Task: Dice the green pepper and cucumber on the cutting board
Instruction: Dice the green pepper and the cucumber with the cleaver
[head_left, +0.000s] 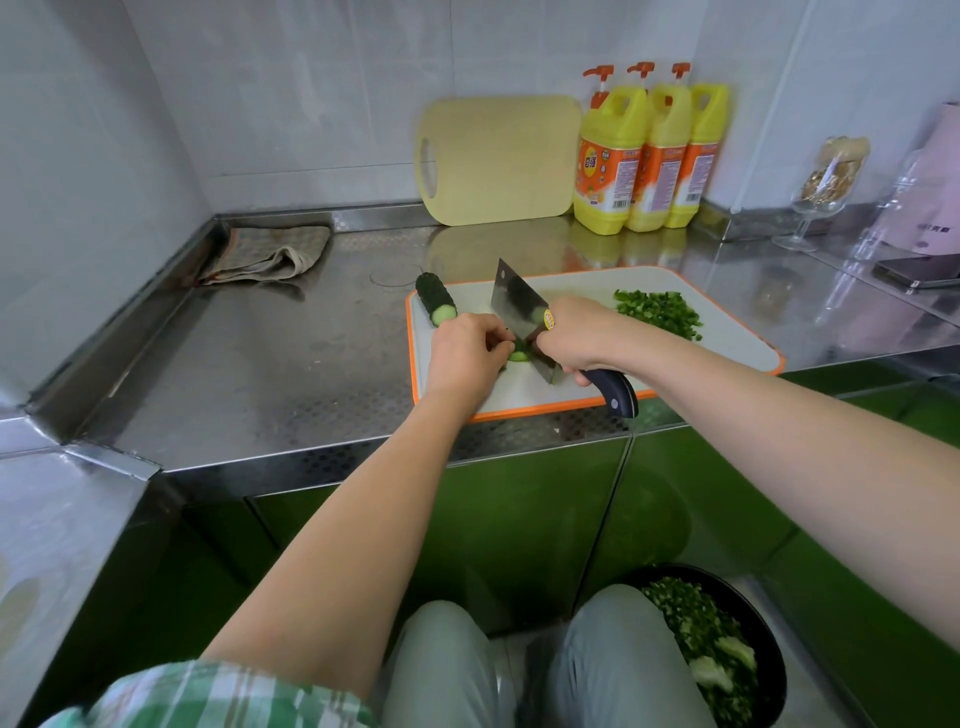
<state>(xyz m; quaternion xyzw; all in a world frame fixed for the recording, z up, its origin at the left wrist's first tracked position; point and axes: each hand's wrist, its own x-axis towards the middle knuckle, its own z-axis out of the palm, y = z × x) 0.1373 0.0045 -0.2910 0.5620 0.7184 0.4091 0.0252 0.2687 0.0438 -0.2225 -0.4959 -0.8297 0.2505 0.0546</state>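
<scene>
The right hand (576, 338) is wrapped round the dark handle of the cleaver (519, 306), fingers curled tight on it, and the blade stands edge-down on the cutting board (727, 345) with its tip pointing away from the person. Just left of the blade, the left hand (467, 353) has its fingers bent down and bunched on a small cucumber piece (517, 356), pinning it to the board near the front edge, hard against the flat of the blade; its pale cut face shows between hand and steel. Beyond the left hand, the cucumber half (436, 299) lies at the board's far left corner, dark skin outward and cut end turned toward the person. The diced green pepper (657, 312) sits in a loose heap on the far right part of the board, well apart from both hands. The board, white with an orange rim, lies on the steel counter (260, 364) close to its front edge. Further back, a crumpled cloth (265, 254) rests in the left corner, a pale yellow board (498, 161) leans on the tiled wall, and three yellow pump bottles (644, 156) stand just beside it. A stemmed glass (826, 187) and a phone (919, 273) are at the right. On the floor by the person's right knee is a black bowl (774, 654) of chopped greens
</scene>
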